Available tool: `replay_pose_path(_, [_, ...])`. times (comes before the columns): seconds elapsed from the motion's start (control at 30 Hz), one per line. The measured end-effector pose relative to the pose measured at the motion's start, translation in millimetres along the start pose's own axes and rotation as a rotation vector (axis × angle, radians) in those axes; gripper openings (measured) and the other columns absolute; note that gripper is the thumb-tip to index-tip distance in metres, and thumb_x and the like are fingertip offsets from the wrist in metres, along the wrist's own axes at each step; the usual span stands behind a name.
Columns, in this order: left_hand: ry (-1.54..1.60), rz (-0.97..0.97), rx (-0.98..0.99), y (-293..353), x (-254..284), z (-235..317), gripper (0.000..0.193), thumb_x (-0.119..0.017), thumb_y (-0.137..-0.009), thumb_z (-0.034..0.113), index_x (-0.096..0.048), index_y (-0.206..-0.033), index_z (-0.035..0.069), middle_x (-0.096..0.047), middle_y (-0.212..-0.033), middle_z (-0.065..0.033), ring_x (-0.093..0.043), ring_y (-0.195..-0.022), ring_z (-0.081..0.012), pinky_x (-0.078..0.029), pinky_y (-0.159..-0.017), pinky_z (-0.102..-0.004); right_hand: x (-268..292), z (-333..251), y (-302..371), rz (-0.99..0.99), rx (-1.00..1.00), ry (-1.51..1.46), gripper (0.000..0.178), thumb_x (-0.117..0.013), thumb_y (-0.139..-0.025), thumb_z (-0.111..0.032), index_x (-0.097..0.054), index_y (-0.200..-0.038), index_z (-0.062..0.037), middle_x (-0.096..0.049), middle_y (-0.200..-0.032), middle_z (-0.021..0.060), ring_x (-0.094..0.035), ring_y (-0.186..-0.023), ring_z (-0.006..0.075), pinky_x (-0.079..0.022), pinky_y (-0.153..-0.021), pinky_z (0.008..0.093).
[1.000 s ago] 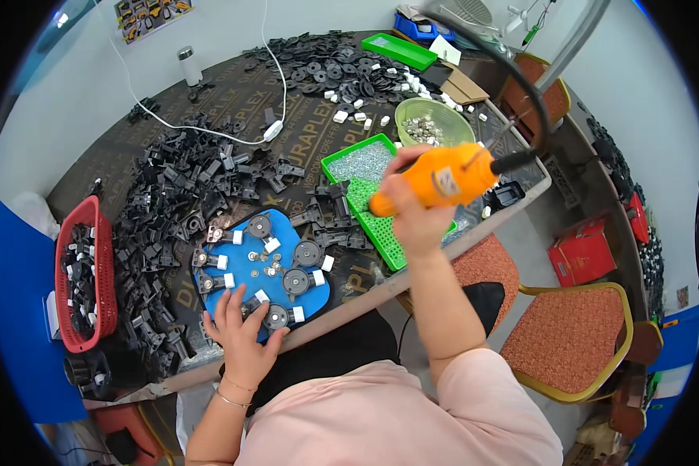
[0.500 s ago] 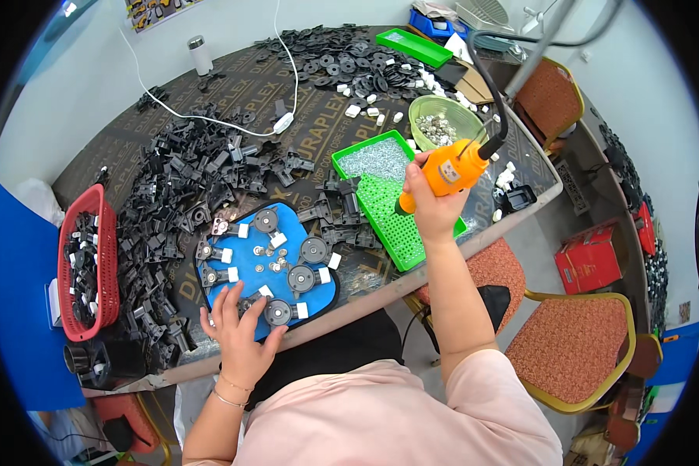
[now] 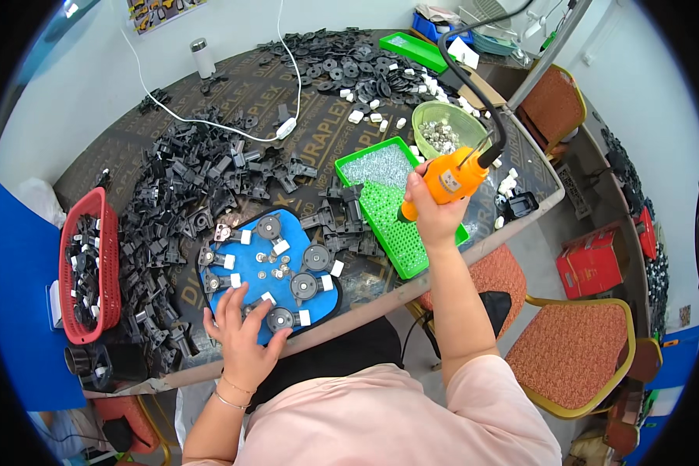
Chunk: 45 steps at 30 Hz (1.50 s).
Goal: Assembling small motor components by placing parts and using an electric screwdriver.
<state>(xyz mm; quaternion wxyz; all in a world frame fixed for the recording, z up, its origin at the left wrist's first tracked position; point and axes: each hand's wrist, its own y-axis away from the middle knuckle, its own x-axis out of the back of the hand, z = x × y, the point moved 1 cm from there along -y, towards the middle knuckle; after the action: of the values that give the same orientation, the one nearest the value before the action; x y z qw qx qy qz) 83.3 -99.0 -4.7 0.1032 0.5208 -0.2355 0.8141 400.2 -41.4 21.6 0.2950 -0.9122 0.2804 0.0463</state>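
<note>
right hand grips orange driver | now lower over green tray | left hand still spread

Orange tool's tip indistinct; poster cropped

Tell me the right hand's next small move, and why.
Probably ease the orange screwdriver down toward the holed green plate: the right hand holds it, dark nose over the holes, contact unclear, while the left hand is at a black wheel on the blue mat.
</note>
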Motion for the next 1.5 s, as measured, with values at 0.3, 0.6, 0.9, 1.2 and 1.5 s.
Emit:
replay_pose_path(0.3, [0.070, 0.015, -0.024, -9.4, 4.1, -0.7, 0.043, -0.077, -0.066, 0.034, -0.064, -0.102, 0.014, -0.045, -0.132, -0.0119, -0.035, -0.126, -0.0324, -0.006, -0.106, -0.0531, 8.8, -0.9, -6.3, 0.006, -0.007, -0.014, 0.030, -0.063, -0.078, 0.005, -0.052, -0.105, -0.0003, -0.057, -0.088, 0.0075, -0.058, -0.070, 0.0136, -0.050, -0.064, 0.0272])
replay_pose_path(0.6, [0.214, 0.014, -0.255, -126.6, -9.4, 12.2, 0.040, -0.077, -0.069, 0.028, -0.064, -0.103, 0.011, -0.048, -0.128, -0.0140, -0.040, -0.122, -0.0344, -0.025, -0.101, -0.0483, 29.5, -19.5, -14.8, 0.069, 0.026, -0.224, 0.029, -0.057, -0.081, 0.003, -0.050, -0.109, -0.0023, -0.054, -0.089, 0.0095, -0.055, -0.069, 0.0170, -0.046, -0.064, 0.0291])
replay_pose_path(0.9, [0.207, -0.196, -0.123, -370.8, -122.8, 56.4, 0.037, -0.070, -0.077, 0.024, -0.063, -0.109, 0.006, -0.049, -0.124, -0.0150, -0.046, -0.116, -0.0338, -0.040, -0.097, -0.0406, 51.2, -31.9, -22.5, 0.031, -0.018, -0.447, 0.031, -0.063, -0.077, -0.002, -0.048, -0.104, 0.0000, -0.053, -0.088, 0.0127, -0.058, -0.068, 0.0190, -0.049, -0.061, 0.0312])
replay_pose_path(1.2, [-0.512, -0.338, -0.559, -477.2, -195.2, 107.1, 0.061, -0.052, -0.087, 0.013, -0.034, -0.142, 0.032, -0.017, -0.154, -0.0028, -0.021, -0.140, -0.0323, -0.042, -0.089, -0.0513, 60.9, -26.1, -34.0, -0.107, -0.090, -0.383, 0.031, -0.071, -0.078, -0.010, -0.049, -0.099, 0.0005, -0.051, -0.089, 0.0117, -0.058, -0.065, 0.0193, -0.051, -0.058, 0.0335])
replay_pose_path(1.5, [-0.436, -0.242, -0.697, -496.6, -219.9, 103.5, 0.018, -0.054, -0.085, 0.015, -0.067, -0.097, 0.012, -0.052, -0.117, -0.0083, -0.053, -0.110, -0.0345, -0.054, -0.078, -0.0419, 61.2, -12.2, -35.0, -0.120, -0.090, -0.304, 0.030, -0.069, -0.079, -0.007, -0.050, -0.100, 0.0015, -0.051, -0.090, 0.0139, -0.058, -0.066, 0.0205, -0.051, -0.061, 0.0342])
